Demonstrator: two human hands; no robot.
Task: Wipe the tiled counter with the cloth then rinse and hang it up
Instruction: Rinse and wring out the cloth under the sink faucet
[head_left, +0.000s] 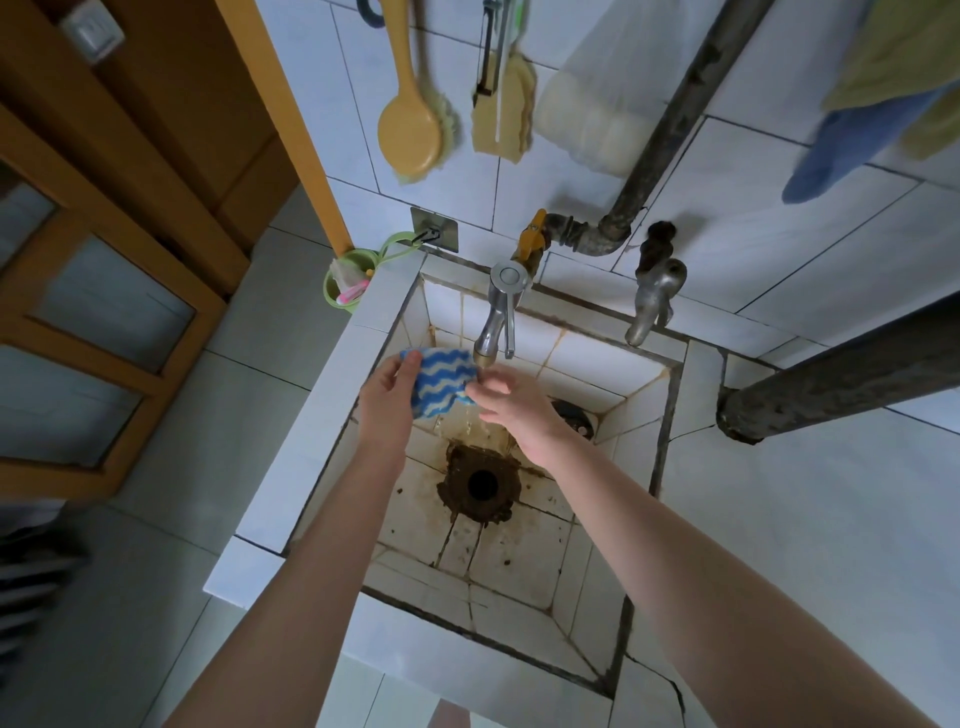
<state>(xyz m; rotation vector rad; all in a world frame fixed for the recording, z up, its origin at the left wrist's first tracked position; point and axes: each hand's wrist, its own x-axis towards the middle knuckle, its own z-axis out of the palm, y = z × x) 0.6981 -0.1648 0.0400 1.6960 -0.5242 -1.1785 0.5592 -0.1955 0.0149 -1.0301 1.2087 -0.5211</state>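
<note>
A blue cloth with white wavy stripes is held over the tiled sink, just under the spout of the chrome tap. My left hand grips its left edge. My right hand pinches its right edge with the fingertips. Thin streams of water fall from below the cloth toward the rusty drain hole. The tiled counter lies to the right of the sink.
A second tap and a rusty pipe stand behind the sink. A yellow brush, a sponge and a wall hook are on the tiled wall. Blue and green towels hang at upper right. A dark pipe crosses above the counter.
</note>
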